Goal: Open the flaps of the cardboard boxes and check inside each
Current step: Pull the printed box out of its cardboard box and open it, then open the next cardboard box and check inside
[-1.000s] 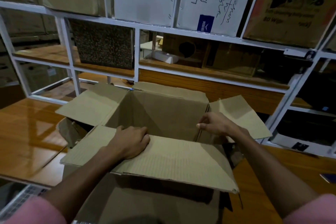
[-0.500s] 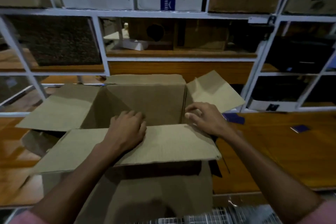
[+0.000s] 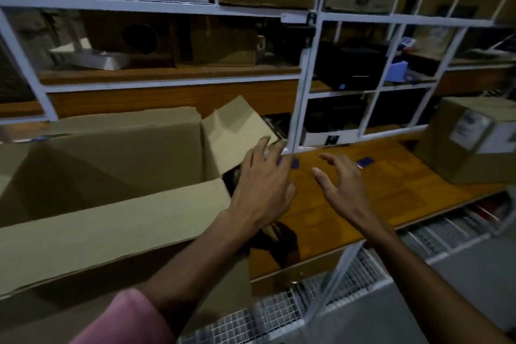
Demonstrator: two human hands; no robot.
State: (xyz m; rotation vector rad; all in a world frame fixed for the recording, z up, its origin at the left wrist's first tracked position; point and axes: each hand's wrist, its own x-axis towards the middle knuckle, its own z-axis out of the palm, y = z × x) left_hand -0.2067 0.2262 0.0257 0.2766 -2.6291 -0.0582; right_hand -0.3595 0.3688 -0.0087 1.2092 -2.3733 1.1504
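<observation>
Head view shows the big cardboard box (image 3: 106,176) filling the 9 o'clock side of the frame, its four flaps folded outward so the mouth stands open; the walls I can see inside are bare, but the floor of the box is hidden behind the near flap (image 3: 111,232). That near flap lies out flat toward the person, and the short right flap (image 3: 234,131) tips up and away at about 12 o'clock from the hands, which looks like the natural rest of creased card once let go.

The left hand (image 3: 262,190) hovers with fingers spread and straight over the box's right corner, gripping nothing; whether its fingertips brush the right flap I cannot tell. The right hand (image 3: 340,184) is also loose and splayed, palm down, above the wooden counter (image 3: 405,193), holding nothing. Both point toward 2 o'clock, where a second, closed box (image 3: 469,142) with a white label sits well apart on the counter. I judge the first box is done and the closed one is next.

Between hands and closed box the counter is bare wood except for two small dark blue cards (image 3: 365,162) near the right hand. The white shelf upright (image 3: 301,78) stands at the counter's back edge near the left fingers, and the counter's front edge drops to wire racks (image 3: 279,315) at 6 o'clock, so a reach should stay low and forward.
</observation>
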